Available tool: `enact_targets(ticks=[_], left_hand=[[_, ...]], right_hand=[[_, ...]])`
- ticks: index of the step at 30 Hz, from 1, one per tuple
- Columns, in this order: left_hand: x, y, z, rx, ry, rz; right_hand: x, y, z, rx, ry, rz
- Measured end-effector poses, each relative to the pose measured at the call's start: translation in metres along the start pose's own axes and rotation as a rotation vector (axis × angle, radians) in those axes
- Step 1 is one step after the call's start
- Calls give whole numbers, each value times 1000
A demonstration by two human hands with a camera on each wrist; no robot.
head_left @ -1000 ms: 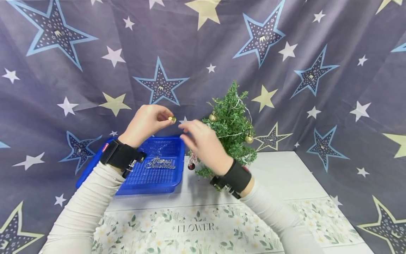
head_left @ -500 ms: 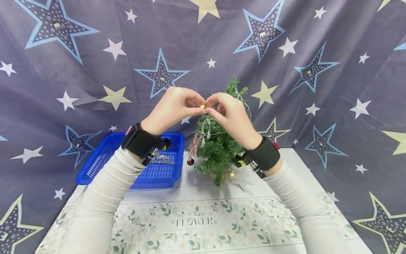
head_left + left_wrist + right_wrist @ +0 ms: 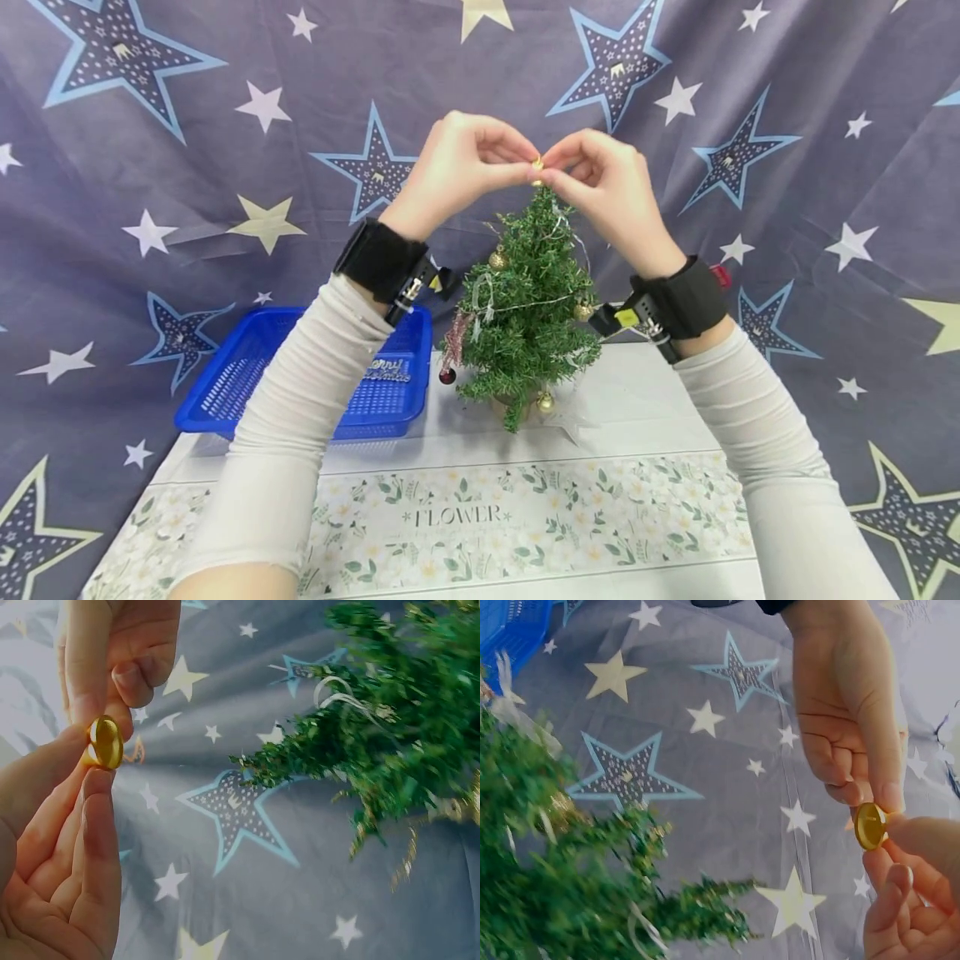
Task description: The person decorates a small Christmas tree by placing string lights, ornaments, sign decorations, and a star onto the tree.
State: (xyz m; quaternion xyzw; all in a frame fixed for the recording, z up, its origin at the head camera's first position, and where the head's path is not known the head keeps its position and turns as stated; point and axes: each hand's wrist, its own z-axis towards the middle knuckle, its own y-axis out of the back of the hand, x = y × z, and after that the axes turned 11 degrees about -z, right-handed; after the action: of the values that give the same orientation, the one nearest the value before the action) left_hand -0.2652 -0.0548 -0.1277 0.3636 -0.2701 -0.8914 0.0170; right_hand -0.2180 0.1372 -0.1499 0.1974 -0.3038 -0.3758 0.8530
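Note:
A small shiny gold ornament [image 3: 537, 169] is pinched between the fingertips of both hands, just above the tip of the green Christmas tree [image 3: 528, 308]. My left hand [image 3: 461, 162] holds it from the left, my right hand [image 3: 609, 179] from the right. The left wrist view shows the ornament [image 3: 106, 742] as a rounded gold piece, apart from the branches. Its hollow round underside appears in the right wrist view, where the ornament [image 3: 870, 826] sits between thumbs and fingers. Fingertips hide part of it. Gold balls [image 3: 498, 260], a pink tassel [image 3: 454, 337] and pale ribbon hang on the tree.
A blue plastic basket [image 3: 197, 408] stands left of the tree, holding a silver "Merry Christmas" sign [image 3: 390, 369]. A dark red bauble [image 3: 447, 377] hangs at the tree's lower left. By its pot are a gold ball [image 3: 545, 402] and a silver star [image 3: 573, 425].
My left hand has carried the gold ornament up and to the right. The right hand has come to it and pinches it too. Both have risen to the treetop.

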Motion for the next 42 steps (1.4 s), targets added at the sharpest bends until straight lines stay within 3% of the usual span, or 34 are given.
enact_targets(ticks=[6,13,19,33,42], left_hand=[[8,-5,30,-1,-3,-41],[21,-10,53,42,57,-51],[35,-14,59,52,127,-88],[50,-23,64,44,243,-175],[46,-24,65,-8,175,-248]], right_hand=[[-10,13,23,64,-77,-41],[-31,13,42,170,-156,-19],[-43,4,48,235,-199,63],[-52,-6,46,240,-230,99],[-47,-2,51,200,-232,131]])
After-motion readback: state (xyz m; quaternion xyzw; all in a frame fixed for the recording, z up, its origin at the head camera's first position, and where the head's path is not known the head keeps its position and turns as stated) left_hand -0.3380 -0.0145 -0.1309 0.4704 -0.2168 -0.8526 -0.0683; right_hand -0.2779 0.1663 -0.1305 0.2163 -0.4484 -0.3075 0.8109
